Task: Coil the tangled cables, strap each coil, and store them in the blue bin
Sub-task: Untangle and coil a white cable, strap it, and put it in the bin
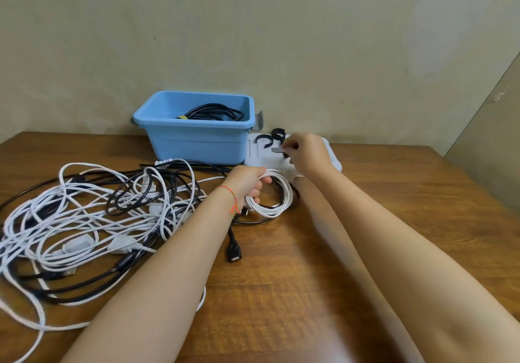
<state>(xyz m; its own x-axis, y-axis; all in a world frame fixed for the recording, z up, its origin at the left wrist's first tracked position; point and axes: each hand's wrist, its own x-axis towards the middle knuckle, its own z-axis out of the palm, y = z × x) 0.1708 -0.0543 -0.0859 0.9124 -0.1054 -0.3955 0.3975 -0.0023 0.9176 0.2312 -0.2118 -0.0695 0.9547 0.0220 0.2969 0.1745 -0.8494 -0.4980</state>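
My left hand (pixel 247 184) grips a coiled white cable (pixel 278 199) just above the table, right of the tangle. My right hand (pixel 305 153) pinches a grey strap (pixel 277 150) over the white tray (pixel 259 157). Two curled black straps (pixel 274 137) lie on that tray. The blue bin (pixel 197 137) stands at the back against the wall. Inside it lies a coiled black cable (pixel 213 113) with a yellow strap around it. A tangle of white and black cables (pixel 92 216) spreads over the left of the table.
A black USB connector (pixel 233 253) lies under my left forearm. The wooden table (pixel 394 208) runs to the wall at the back. A grey panel (pixel 489 137) stands at the far right. A metal clip (pixel 259 120) sticks out from the bin's right side.
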